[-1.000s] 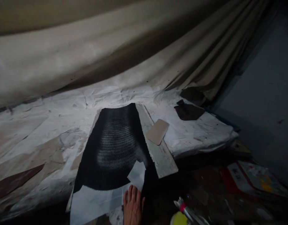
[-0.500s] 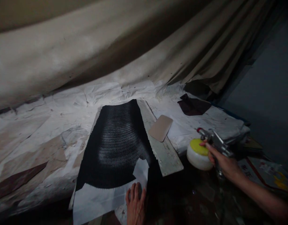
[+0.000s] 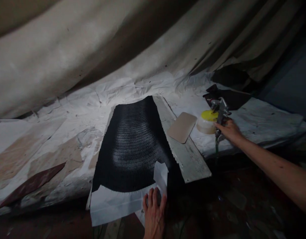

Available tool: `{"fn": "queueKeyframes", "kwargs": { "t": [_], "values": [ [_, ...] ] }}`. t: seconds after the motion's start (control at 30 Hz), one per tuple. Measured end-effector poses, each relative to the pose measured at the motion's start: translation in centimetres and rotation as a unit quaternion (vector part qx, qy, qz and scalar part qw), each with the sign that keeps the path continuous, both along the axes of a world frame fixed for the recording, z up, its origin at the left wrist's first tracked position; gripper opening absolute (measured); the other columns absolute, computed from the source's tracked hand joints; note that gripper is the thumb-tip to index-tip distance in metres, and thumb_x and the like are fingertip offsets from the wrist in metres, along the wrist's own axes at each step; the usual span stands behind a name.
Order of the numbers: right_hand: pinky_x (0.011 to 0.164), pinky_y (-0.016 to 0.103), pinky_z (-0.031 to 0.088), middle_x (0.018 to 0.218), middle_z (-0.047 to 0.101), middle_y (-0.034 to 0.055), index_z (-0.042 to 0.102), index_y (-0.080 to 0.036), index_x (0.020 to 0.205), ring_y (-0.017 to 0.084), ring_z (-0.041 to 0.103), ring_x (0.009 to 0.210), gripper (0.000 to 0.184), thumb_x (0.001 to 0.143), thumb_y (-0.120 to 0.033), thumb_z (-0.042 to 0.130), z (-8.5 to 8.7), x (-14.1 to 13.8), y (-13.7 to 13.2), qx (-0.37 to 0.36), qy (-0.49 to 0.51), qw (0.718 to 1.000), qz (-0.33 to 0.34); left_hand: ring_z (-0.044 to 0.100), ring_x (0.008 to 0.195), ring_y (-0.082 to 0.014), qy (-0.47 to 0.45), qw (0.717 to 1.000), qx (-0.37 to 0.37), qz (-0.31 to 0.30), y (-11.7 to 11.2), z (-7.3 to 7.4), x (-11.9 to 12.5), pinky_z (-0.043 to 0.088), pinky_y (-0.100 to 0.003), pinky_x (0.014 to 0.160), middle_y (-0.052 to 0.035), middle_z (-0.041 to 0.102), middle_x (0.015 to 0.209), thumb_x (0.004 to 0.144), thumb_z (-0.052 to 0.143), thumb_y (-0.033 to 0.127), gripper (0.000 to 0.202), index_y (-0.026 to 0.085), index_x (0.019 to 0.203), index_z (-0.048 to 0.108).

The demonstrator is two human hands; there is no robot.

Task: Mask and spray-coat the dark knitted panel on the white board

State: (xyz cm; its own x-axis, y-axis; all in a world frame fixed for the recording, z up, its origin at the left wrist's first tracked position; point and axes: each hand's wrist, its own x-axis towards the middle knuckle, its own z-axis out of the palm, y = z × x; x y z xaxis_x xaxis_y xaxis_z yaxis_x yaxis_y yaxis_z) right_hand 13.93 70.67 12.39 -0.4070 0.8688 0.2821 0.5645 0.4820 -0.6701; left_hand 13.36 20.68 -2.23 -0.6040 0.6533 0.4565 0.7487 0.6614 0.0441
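My left hand (image 3: 154, 210) lies on white paper (image 3: 123, 205), its fingers bent and apart, palm down. The paper covers the near end of a black panel (image 3: 135, 139) with rows of ridges and a greyish sheen across its middle. One corner of the paper sticks up beside my fingers. The panel rests on a pale board (image 3: 196, 171) that shows along its right side. At the right, my right hand (image 3: 230, 129) is wrapped round the handle of a spray gun (image 3: 220, 111). A whitish cup with a yellow top (image 3: 209, 116) is at the gun's left side.
A tan rounded card (image 3: 182, 127) overlaps the board's right edge. Dark pieces (image 3: 232, 99) lie at the back right, and a dark red piece (image 3: 34, 184) at the left. A draped cloth (image 3: 105, 43) hangs behind the paper-covered table (image 3: 78, 114).
My right hand has raised the spray gun and brought it over the table's right part, near the tan card. My left hand stays on the paper. The view has shifted a little.
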Motion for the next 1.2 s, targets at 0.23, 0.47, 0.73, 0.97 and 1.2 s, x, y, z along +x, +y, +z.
{"fn": "queueKeyframes", "kwargs": {
  "t": [0.23,0.47,0.73,0.97,1.2],
  "values": [
    [0.067,0.03,0.044,0.082,0.059,0.0022,0.056,-0.019,0.1,0.019,0.058,0.072,0.035,0.083,-0.049,0.055,0.2,2.3,-17.4,-0.093,0.016,0.982,0.164,0.045,0.122,-0.0277,-0.021,0.999,-0.033,0.016,0.3,1.9,0.1,0.034,-0.049,0.101,-0.0055,0.058,0.127,0.085,0.063,0.044,0.041,0.041,0.126,0.058],
    [0.078,0.041,0.047,0.098,0.066,0.0163,0.058,-0.008,0.112,0.035,0.063,0.095,0.062,0.082,-0.061,0.068,2.4,-4.4,-34.2,-0.074,-0.312,0.886,0.335,0.045,0.12,-0.0285,-0.031,0.996,-0.081,0.004,0.1,2.5,-0.2,0.04,-0.051,0.097,-0.0077,0.057,0.125,0.087,0.06,0.039,0.042,0.04,0.129,0.055],
    [0.071,0.036,0.041,0.098,0.068,0.0173,0.069,-0.013,0.095,0.035,0.064,0.097,0.023,0.083,-0.005,0.052,1.4,-7.0,-34.2,-0.075,-0.372,0.876,0.297,0.049,0.116,-0.0298,-0.117,0.992,-0.044,-0.018,-0.5,5.2,-0.8,0.043,-0.052,0.096,-0.0072,0.059,0.125,0.089,0.052,0.052,0.052,0.035,0.138,0.048],
    [0.062,0.025,0.035,0.077,0.066,0.0009,0.064,-0.018,0.082,0.018,0.062,0.079,0.012,0.088,-0.01,0.059,-0.3,-4.2,-31.7,-0.151,-0.297,0.914,0.231,0.052,0.107,-0.0252,-0.177,0.984,-0.019,-0.006,-0.4,7.2,-1.7,0.042,-0.046,0.093,-0.0048,0.064,0.115,0.094,0.048,0.04,0.044,0.025,0.135,0.05],
    [0.061,0.023,0.035,0.067,0.059,-0.0036,0.06,-0.017,0.079,0.013,0.055,0.066,0.013,0.091,-0.011,0.059,-2.2,-1.5,-30.4,-0.201,-0.225,0.936,0.178,0.053,0.101,-0.023,-0.197,0.98,-0.009,0.001,-0.1,7.9,-1.7,0.04,-0.044,0.09,-0.0025,0.064,0.11,0.096,0.045,0.038,0.037,0.028,0.13,0.053]
  ]
}}
